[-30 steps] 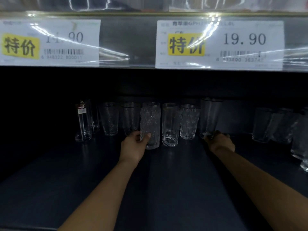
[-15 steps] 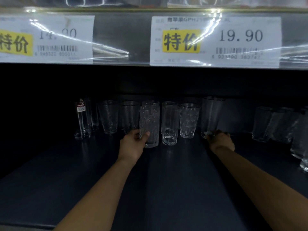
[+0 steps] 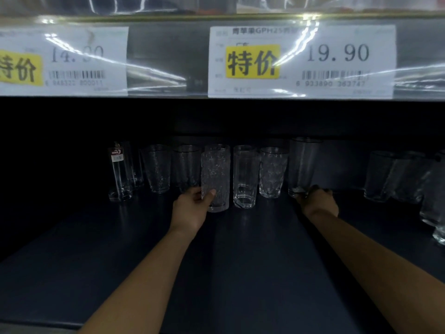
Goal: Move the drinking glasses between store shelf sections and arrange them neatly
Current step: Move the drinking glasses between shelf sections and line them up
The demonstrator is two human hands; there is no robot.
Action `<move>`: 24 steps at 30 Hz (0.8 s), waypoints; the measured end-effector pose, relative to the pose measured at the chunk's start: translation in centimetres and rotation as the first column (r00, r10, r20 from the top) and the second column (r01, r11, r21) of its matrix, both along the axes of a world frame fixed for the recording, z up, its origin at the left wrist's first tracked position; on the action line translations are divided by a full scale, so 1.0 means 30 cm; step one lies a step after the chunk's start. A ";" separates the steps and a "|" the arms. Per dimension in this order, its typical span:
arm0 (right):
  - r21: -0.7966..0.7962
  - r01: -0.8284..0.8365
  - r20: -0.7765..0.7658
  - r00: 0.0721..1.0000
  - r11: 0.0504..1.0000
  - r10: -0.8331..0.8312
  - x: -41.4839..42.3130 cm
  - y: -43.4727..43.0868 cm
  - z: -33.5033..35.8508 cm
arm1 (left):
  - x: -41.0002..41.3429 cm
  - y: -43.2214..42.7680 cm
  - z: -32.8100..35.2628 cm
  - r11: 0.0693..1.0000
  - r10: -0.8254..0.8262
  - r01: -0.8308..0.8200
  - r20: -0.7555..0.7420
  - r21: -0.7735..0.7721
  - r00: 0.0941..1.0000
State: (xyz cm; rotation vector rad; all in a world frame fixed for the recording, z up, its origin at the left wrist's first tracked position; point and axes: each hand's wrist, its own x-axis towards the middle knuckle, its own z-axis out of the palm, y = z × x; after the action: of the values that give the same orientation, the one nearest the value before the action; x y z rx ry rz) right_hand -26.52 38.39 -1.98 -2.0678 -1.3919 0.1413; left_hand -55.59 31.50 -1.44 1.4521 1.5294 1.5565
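Observation:
A row of clear drinking glasses stands deep on a dark shelf [image 3: 240, 261]. My left hand [image 3: 190, 210] grips the lower part of a tall patterned glass [image 3: 215, 179] standing slightly in front of the row. My right hand [image 3: 317, 203] holds the base of a tall plain tumbler [image 3: 303, 165] at the row's right end; its fingertips are hidden in shadow. Between them stand a smooth tall glass [image 3: 245, 179] and a shorter patterned glass [image 3: 273, 172].
More glasses stand left of my left hand, including a labelled tall one [image 3: 119, 172]. Another group of glasses [image 3: 404, 179] fills the shelf's right side, reaching forward near the right edge. Above, a shelf rail carries price tags [image 3: 301, 61].
Both hands keep their holds on the same glasses. Only the camera has shifted slightly, so the price tags sit a little further left.

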 end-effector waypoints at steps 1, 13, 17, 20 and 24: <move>0.011 0.002 -0.007 1.000 1.000 -0.002 0.000 0.000 -0.001 | 0.001 -0.002 0.002 1.000 0.000 0.000 -0.003 -0.004 1.000; 0.014 -0.141 -0.170 0.975 0.990 0.141 -0.027 -0.207 0.013 | -0.040 -0.090 0.058 0.985 -0.101 0.098 -0.018 -0.140 0.995; -0.063 -0.267 -0.362 0.904 0.962 0.227 -0.052 -0.391 0.081 | -0.069 -0.192 0.095 0.940 -0.182 0.177 0.012 -0.292 0.983; -0.060 -0.306 -0.431 0.866 0.950 0.252 -0.049 -0.533 0.134 | -0.096 -0.285 0.110 0.887 -0.296 0.286 0.029 -0.363 0.955; 0.037 -0.265 -0.401 0.879 0.964 0.257 -0.036 -0.732 0.177 | -0.099 -0.409 0.122 0.823 -0.452 0.422 0.010 -0.380 0.892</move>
State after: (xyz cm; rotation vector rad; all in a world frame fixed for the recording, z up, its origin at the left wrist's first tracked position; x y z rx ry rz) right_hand -27.61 16.44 3.32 -1.7248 -1.3974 0.6609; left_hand -58.58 19.23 2.23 1.5152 1.3177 0.8883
